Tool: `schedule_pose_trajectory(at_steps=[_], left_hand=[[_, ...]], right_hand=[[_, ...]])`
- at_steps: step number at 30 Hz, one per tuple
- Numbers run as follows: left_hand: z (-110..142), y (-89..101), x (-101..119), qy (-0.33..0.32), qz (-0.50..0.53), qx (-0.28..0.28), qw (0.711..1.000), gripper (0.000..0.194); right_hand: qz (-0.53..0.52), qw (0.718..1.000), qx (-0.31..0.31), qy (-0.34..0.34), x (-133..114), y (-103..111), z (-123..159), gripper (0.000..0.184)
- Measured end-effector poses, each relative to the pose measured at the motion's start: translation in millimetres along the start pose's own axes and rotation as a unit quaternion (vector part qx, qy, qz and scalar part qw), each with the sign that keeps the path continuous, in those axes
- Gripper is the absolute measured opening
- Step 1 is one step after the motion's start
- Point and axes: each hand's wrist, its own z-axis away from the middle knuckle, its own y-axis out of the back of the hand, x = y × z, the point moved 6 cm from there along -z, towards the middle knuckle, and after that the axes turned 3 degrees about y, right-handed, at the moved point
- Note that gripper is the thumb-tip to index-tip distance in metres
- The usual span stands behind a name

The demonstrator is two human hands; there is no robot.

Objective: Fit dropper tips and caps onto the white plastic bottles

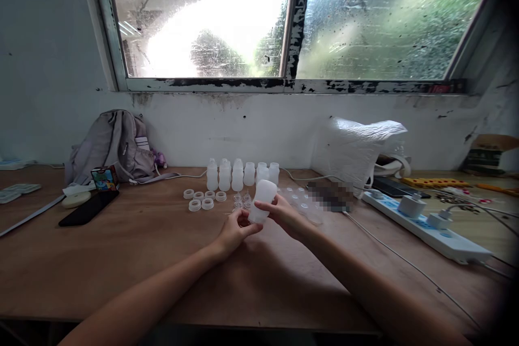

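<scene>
My right hand (284, 213) is wrapped round a small white plastic bottle (263, 197), held tilted above the wooden table (141, 259). My left hand (234, 231) is closed at the bottle's lower end, fingertips pinched against its mouth; whether a small part is in them I cannot make out. Behind the hands stands a row of several white bottles (239, 174). Several white ring caps (201, 199) lie to the left of the hands, and small clear inserts (241, 199) lie just beyond them.
A grey backpack (111, 146) leans on the wall at back left, with a small box (104, 177) and a black phone (88, 208) near it. A white plastic bag (357, 148), a power strip (430, 227) with chargers and cables lie right.
</scene>
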Motion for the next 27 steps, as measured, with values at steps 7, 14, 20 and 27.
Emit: schedule_pose_trajectory(at_steps=[7,14,20,27], left_hand=[[5,-2.3,-1,0.086,0.107,-0.036,0.99,0.028],[4,-0.5,-3,0.085,0.05,-0.004,0.995,0.029],[7,-10.9,-9,0.175,0.165,-0.12,0.963,0.028],[29,-30.0,-1,0.268,0.193,-0.27,0.905,0.021]], right_hand=[[-0.092,0.991,-0.089,-0.042,0,-4,-1,0.022],[-0.095,0.993,-0.059,-0.03,6,-1,-2,0.022],[-0.116,0.986,-0.106,-0.046,5,-8,0,0.031],[-0.135,0.975,-0.16,-0.073,5,-24,11,0.037]])
